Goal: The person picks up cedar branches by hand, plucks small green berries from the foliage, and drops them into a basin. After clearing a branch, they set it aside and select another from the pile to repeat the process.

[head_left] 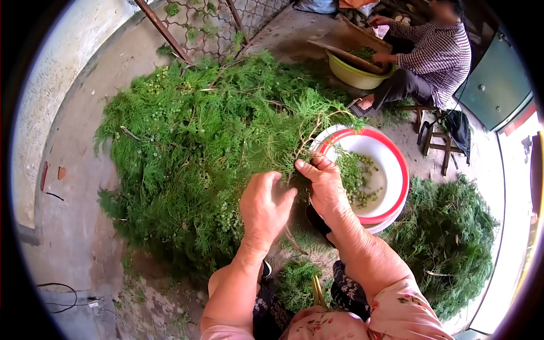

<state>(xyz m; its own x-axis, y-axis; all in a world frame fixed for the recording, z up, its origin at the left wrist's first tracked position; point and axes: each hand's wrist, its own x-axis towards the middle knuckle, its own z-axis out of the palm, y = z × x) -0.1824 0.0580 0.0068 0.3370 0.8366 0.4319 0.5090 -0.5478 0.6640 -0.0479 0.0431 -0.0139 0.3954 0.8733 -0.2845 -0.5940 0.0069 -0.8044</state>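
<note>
A big heap of feathery green branches (198, 141) with small green berries lies on the concrete ground in front of me. My right hand (324, 184) pinches a thin woody twig (306, 139) of one branch beside a white bowl with a red rim (396, 170). Small green berries (362, 195) lie inside that bowl. My left hand (263, 209) hovers just left of the right one, fingers spread, touching the foliage of the same branch.
A second pile of green branches (447, 238) lies right of the bowl. Another person (430, 56) sits at the back right over a yellow-green basin (354, 73) with a wooden board. A small wooden stool (439, 139) and a metal grate (215, 22) stand behind.
</note>
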